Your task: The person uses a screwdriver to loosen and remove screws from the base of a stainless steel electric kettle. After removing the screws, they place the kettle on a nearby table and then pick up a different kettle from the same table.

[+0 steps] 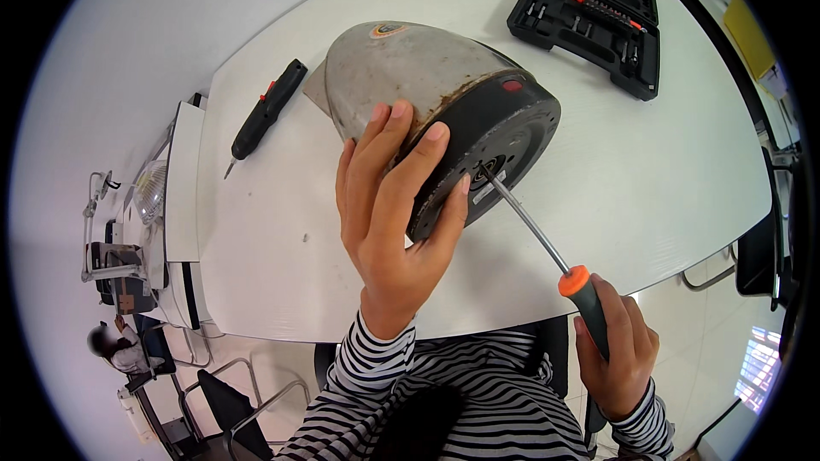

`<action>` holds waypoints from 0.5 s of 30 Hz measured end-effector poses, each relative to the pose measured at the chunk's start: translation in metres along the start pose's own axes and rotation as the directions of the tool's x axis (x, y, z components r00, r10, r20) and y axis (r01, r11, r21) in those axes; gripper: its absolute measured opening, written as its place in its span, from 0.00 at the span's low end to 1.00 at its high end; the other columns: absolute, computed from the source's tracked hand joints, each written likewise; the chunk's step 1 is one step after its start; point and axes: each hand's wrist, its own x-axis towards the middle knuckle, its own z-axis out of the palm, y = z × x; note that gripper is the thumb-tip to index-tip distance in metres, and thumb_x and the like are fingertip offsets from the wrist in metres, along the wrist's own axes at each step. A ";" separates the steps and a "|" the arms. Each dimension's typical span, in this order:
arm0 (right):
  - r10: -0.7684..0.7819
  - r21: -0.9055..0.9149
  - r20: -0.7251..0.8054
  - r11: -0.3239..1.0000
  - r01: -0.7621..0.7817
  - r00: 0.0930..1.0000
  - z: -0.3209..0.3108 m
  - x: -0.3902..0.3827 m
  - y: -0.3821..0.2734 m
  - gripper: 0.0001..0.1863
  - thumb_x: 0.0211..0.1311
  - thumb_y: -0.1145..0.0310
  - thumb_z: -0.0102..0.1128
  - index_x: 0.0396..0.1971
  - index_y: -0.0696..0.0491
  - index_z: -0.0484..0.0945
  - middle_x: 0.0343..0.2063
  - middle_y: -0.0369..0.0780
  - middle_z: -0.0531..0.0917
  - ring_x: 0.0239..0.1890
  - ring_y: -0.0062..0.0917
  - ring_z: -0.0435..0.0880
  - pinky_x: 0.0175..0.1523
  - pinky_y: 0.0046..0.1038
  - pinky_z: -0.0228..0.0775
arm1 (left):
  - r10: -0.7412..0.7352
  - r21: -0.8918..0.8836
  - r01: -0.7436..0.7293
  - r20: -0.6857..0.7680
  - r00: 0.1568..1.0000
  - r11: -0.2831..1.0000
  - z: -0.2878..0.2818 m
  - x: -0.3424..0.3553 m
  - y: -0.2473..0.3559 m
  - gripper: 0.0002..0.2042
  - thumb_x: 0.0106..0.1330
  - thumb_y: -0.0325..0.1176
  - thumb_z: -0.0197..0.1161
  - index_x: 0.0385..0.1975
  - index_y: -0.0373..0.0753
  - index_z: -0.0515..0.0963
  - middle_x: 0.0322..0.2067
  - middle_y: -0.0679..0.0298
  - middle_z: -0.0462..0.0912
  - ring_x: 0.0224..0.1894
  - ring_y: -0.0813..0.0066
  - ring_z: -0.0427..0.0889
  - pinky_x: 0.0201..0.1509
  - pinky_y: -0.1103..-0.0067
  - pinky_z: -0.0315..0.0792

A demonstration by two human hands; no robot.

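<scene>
An electric kettle (410, 68) with a worn, stained metal body and a black base lies tipped on its side, its underside turned toward my right. My left hand (393, 205) is wrapped round the base's near edge, fingers on the body and thumb on the underside. In my right hand (619, 346) is a screwdriver (538, 230) with a black and orange handle. Its shaft reaches up to the round connector (489, 171) in the middle of the base, and the tip meets it there. The exact contact of the tip is too small to make out.
A black cordless screwdriver (269, 111) with a red switch lies left of the kettle on the white table (273, 290). At the far right sits an opened black tool case (589, 21) with bits. Chairs (231, 410) and a seated person (128, 350) are at the lower left.
</scene>
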 end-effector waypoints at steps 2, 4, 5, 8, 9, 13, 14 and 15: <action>0.000 0.004 -0.002 1.000 0.000 1.000 0.001 0.002 0.000 0.23 0.42 0.81 0.59 0.43 0.65 0.68 0.22 0.44 0.75 0.18 0.27 0.74 0.19 0.22 0.67 | -0.002 -0.005 0.002 -0.001 1.000 1.000 0.000 0.000 0.000 0.22 0.43 0.23 0.64 0.42 0.39 0.74 0.47 0.56 0.73 0.53 0.59 0.69 0.57 0.64 0.56; 0.014 0.003 0.021 1.000 -0.014 1.000 0.000 0.003 0.000 0.23 0.42 0.81 0.59 0.43 0.65 0.68 0.22 0.45 0.75 0.18 0.27 0.74 0.19 0.22 0.67 | 0.010 0.023 -0.011 0.037 0.999 1.000 -0.002 0.002 0.002 0.22 0.42 0.20 0.64 0.42 0.35 0.73 0.47 0.54 0.72 0.52 0.60 0.69 0.56 0.68 0.61; 0.018 0.003 0.023 1.000 -0.018 1.000 0.001 0.004 0.000 0.23 0.42 0.81 0.59 0.43 0.65 0.68 0.22 0.45 0.75 0.18 0.27 0.74 0.19 0.22 0.67 | 0.015 0.037 -0.017 0.056 0.998 0.999 -0.002 0.003 0.003 0.22 0.42 0.19 0.63 0.42 0.33 0.72 0.47 0.53 0.72 0.52 0.60 0.68 0.56 0.70 0.63; 0.017 0.004 0.026 1.000 -0.017 1.000 0.001 0.003 -0.002 0.23 0.42 0.81 0.59 0.44 0.66 0.68 0.22 0.45 0.75 0.18 0.26 0.74 0.19 0.22 0.67 | 0.017 0.038 -0.019 0.046 0.999 0.999 -0.004 0.002 0.003 0.22 0.42 0.19 0.64 0.42 0.33 0.72 0.46 0.53 0.72 0.52 0.60 0.68 0.56 0.70 0.63; 0.015 0.006 0.025 1.000 -0.015 1.000 0.001 0.003 -0.002 0.24 0.42 0.81 0.60 0.44 0.66 0.68 0.22 0.45 0.75 0.18 0.26 0.74 0.19 0.22 0.67 | 0.017 0.038 -0.019 0.046 0.999 0.999 -0.004 0.002 0.003 0.22 0.42 0.19 0.64 0.42 0.33 0.72 0.46 0.53 0.72 0.52 0.60 0.68 0.56 0.70 0.63; 0.005 0.006 0.029 1.000 -0.006 1.000 0.001 0.001 -0.001 0.24 0.42 0.81 0.60 0.44 0.66 0.67 0.22 0.45 0.75 0.18 0.26 0.74 0.19 0.22 0.67 | 0.021 0.044 -0.023 0.049 0.999 0.999 -0.004 0.003 0.003 0.22 0.42 0.19 0.64 0.42 0.33 0.72 0.46 0.53 0.72 0.52 0.60 0.69 0.56 0.70 0.63; -0.001 0.008 0.022 1.000 0.001 1.000 0.001 0.001 0.000 0.24 0.41 0.81 0.60 0.44 0.66 0.67 0.22 0.45 0.75 0.18 0.26 0.74 0.19 0.21 0.67 | 0.023 0.047 -0.026 0.050 0.998 0.999 -0.004 0.003 0.003 0.22 0.42 0.19 0.64 0.42 0.33 0.72 0.46 0.53 0.72 0.52 0.60 0.69 0.56 0.70 0.63; -0.006 0.009 0.015 1.000 0.006 1.000 0.002 0.001 0.000 0.24 0.41 0.81 0.60 0.44 0.66 0.67 0.22 0.45 0.75 0.18 0.26 0.74 0.18 0.21 0.67 | 0.022 0.045 -0.024 0.051 0.998 0.999 -0.004 0.003 0.003 0.22 0.42 0.19 0.64 0.42 0.33 0.72 0.46 0.53 0.72 0.52 0.60 0.69 0.56 0.70 0.63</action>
